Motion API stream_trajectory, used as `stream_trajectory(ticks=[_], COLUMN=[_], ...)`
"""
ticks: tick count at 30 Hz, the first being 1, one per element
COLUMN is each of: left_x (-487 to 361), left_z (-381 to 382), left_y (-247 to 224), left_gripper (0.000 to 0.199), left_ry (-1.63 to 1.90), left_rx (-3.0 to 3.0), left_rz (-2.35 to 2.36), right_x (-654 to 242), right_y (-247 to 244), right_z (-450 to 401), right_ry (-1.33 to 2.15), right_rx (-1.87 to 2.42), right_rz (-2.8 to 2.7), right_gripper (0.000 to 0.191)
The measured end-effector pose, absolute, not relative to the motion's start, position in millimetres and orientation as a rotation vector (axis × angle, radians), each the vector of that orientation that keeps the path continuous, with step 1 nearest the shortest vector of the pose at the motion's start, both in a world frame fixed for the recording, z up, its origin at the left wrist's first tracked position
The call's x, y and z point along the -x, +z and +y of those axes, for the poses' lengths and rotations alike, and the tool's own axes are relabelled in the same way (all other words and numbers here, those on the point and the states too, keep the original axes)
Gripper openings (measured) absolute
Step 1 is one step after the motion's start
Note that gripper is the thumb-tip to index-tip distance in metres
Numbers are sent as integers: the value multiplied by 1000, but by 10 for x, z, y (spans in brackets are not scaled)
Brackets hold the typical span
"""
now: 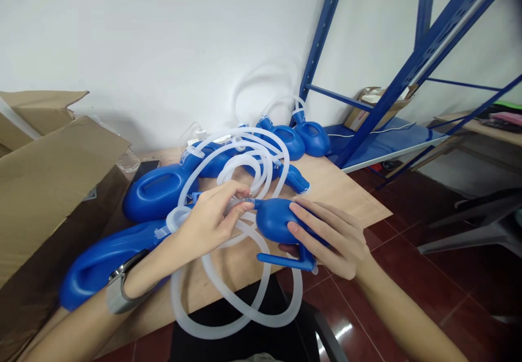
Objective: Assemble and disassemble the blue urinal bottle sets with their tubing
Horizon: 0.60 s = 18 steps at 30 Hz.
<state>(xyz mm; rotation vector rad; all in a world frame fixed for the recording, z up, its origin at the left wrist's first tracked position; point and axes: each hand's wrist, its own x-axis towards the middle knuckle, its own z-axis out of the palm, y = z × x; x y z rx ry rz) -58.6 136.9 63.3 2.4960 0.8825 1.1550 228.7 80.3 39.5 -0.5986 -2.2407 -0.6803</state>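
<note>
My right hand wraps over a rounded blue plastic urinal funnel, its fingers spread across the top and right side. A flat blue bar sticks out below it. At the funnel's left, a narrow blue tab runs into the pinched thumb and fingertips of my left hand. Something small and shiny shows at those fingertips, too small to name. Long translucent hoses loop behind and beneath both hands. Another blue hose end piece lies just beyond them.
Blue urinal bottles stand on the wooden table: one large bottle left, another nearer, and further ones at the back. An open cardboard box borders the left. A blue metal rack rises at right.
</note>
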Motion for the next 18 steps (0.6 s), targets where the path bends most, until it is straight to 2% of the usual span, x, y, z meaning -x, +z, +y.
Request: stream_trajectory(ticks=[3,6,8,9,10,14,17,18], left_x=[608,650,670,674,674,636,610,610], left_z=[1366,1354,1335,1323,1312,1290,1297,1300], left_y=[619,568,540,532,528,517,486,472], left_gripper=[9,8,11,12,13,12,12,12], left_ry=[1154,1251,1327,1368,1406,1496,1455,1435], left_rx=[-2542,-2636,-2677,-2689,-2698,-2745,-2812,-2830], left_rz=[867,838,797,773,754,752,739,728], right_x=[-2340,-2439,-2514,-2545,-2566,-2528,-2404,-2360], right_y=[366,304,238,204,173,154,241,271], right_z=[896,962,970,962,949,873,852,854], right_ry=[-693,-400,-54,138,338,1031,1253,1257], right_rx=[513,508,565,616,687,960,942,942], right_rz=[-2261,-2285,-2221,-2135,-2030,-1651,-1488,-1465], right_gripper=[45,82,109,115,113,84,82,75])
